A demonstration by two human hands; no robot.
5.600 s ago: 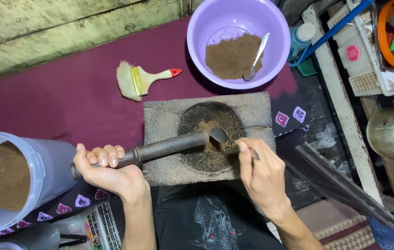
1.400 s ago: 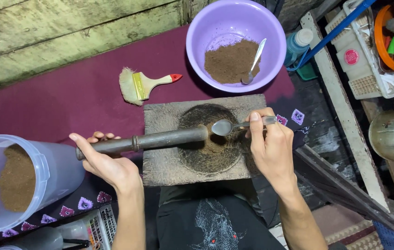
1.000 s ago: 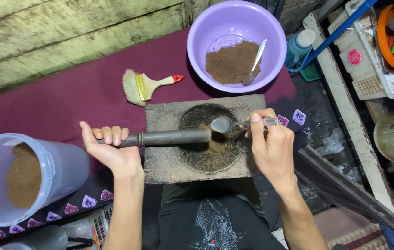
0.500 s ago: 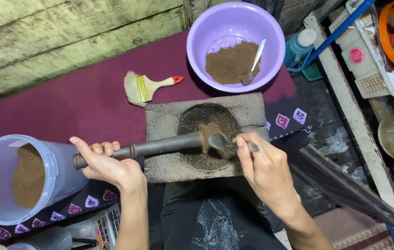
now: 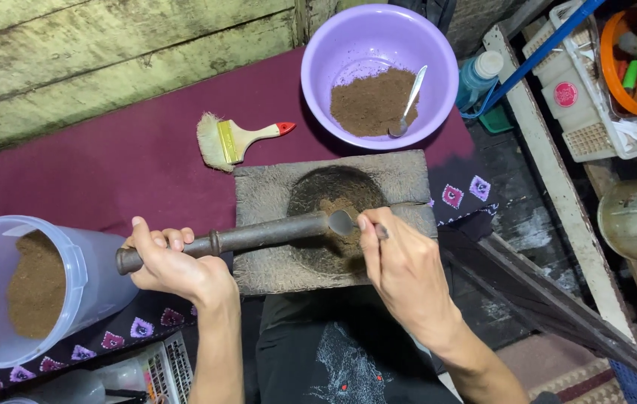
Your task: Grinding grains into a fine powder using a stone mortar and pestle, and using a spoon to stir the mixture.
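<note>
Currently the left hand (image 5: 173,262) is clenched around the handle end of a dark metal pestle (image 5: 229,239); fingers wrap over the top of the bar, thumb hidden beneath. The pestle lies nearly level, its far end reaching toward 3 o'clock into the hollow of the stone mortar (image 5: 266,202).

Right hand (image 5: 404,265) grips a small metal spoon (image 5: 342,222) in a pinch; fingertips closed on the handle, which is mostly covered by the hand. Spoon bowl sits just at the tip of the pestle, over the mortar's hollow. Whether spoon and pestle actually touch: cannot tell.

Mortar: flat grey slab with a round dark hollow, lying on the maroon cloth (image 5: 109,157) directly ahead of the person's lap. A small heap of brown powder (image 5: 341,206) sits in the hollow, just at 12 o'clock of the spoon bowl.

Surroundings, taken from the mortar:
- 12 to 1 o'clock: purple bowl (image 5: 333,45) with brown powder and a second spoon (image 5: 408,101) leaning inside it.
- 11 o'clock: paintbrush (image 5: 236,138), pale bristles, wooden handle with a red tip, lying flat on the cloth, well apart from both hands.
- 8 to 9 o'clock: clear plastic tub (image 5: 87,262) tipped on its side, brown powder inside, just beside the left hand.
</note>
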